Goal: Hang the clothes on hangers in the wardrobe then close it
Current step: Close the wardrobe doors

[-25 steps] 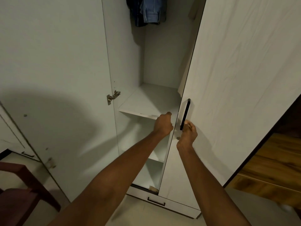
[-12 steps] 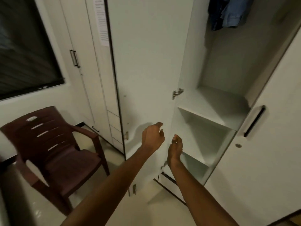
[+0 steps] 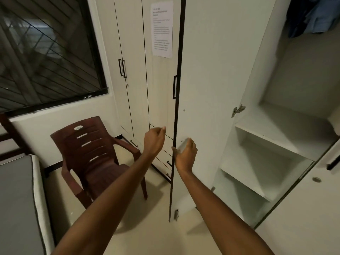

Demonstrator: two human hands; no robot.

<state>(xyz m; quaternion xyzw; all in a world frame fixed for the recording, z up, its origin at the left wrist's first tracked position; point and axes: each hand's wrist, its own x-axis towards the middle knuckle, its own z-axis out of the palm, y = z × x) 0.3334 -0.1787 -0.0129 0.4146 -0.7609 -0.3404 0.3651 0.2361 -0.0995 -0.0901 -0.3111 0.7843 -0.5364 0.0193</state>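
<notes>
Both forearms reached forward from the bottom edge of the view. The right hand (image 3: pixel 184 156) lay against the inner face of the open left door (image 3: pixel 207 89), low down, fingers spread fairly straight on the panel and the thumb at the door's dark front edge. It held nothing I could make out; a pale blur sat by the fingertips and I could not tell what it was. The left hand (image 3: pixel 154 142) hung just left of that edge, apart from it, fingers loosely bent, empty.

Below the right hand, a small metal fitting (image 3: pixel 176 214) showed near the bottom of the door. Left of the left hand and lower, a dark red plastic chair (image 3: pixel 88 155) stood on the pale floor, with the corner of a grey mattress (image 3: pixel 16 199) further left still.

Right of the right hand, the wardrobe (image 3: pixel 287 137) stood open: white shelves stepped down inside, a hinge (image 3: pixel 238 110) on the side wall above them. Far right, the other door (image 3: pixel 303 218) was partly swung in, its black handle (image 3: pixel 333 164) and a round lock just in view.

Above the right hand and well up, the open door's own black handle (image 3: pixel 174 87) showed on its outer side. Beyond the left hand stood a closed neighbouring wardrobe with a printed paper notice (image 3: pixel 161 28) on it. Up and far to the right, the clothes (image 3: pixel 312 15), dark blue and lighter blue, hung inside at the top. A dark window (image 3: pixel 46 48) filled the upper left.
</notes>
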